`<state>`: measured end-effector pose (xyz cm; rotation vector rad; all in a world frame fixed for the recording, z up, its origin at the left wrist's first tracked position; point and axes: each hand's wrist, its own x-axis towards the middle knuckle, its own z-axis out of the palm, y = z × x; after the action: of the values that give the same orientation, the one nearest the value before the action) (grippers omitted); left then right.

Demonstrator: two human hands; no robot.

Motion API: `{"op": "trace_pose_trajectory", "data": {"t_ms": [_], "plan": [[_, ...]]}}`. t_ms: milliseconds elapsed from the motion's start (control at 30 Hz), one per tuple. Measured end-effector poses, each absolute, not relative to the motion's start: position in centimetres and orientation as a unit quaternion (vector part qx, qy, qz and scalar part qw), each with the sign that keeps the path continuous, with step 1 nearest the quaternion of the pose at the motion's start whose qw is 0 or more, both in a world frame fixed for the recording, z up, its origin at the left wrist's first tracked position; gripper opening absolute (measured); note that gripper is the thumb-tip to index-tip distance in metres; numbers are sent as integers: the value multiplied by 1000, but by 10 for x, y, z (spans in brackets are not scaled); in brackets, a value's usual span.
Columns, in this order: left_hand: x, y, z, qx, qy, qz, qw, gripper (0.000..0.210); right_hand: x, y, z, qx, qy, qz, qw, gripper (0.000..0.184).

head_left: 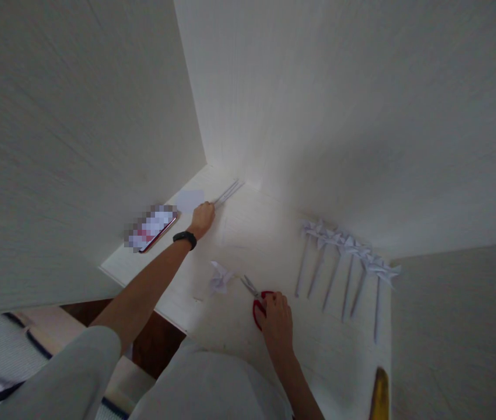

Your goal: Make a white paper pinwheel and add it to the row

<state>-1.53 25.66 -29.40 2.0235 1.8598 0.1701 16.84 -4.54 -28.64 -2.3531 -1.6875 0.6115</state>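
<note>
My left hand (203, 219), with a dark band at the wrist, reaches to the back left of the white tabletop. Its fingers are closed on the near ends of a few thin white sticks (229, 192). At the front, my right hand (279, 319) is closed round a pair of scissors (257, 296) with red handles, the blades slightly apart. A white folded-paper pinwheel head (220, 277) lies just left of the blade tips, without a stick visible on it. Several white paper pinwheels (344, 245) on sticks lie in a row on the right.
A phone (154, 230) with a blurred screen lies at the left edge, beside a pale paper sheet (190, 200). Pale walls or panels (317, 105) enclose the tabletop (256, 233) at the back and sides. A yellow object (379, 394) shows at the lower right.
</note>
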Motion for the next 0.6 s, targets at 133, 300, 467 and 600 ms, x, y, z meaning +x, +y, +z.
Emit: {"op": "trace_pose_trajectory", "data": {"t_ms": [133, 300, 467, 600], "plan": [[-21, 255, -286, 704, 660, 100, 242, 35, 168, -46, -290, -795, -559, 215, 96, 20], [-37, 249, -275, 672, 627, 137, 368, 34, 172, -46, -292, -796, -533, 241, 158, 17], [-56, 223, -271, 641, 547, 155, 515, 33, 183, -42, -292, -795, -477, 267, 263, 12], [-70, 186, -270, 649, 476, 148, 575, 31, 192, -40, -290, -779, -405, 299, 375, 15]]}}
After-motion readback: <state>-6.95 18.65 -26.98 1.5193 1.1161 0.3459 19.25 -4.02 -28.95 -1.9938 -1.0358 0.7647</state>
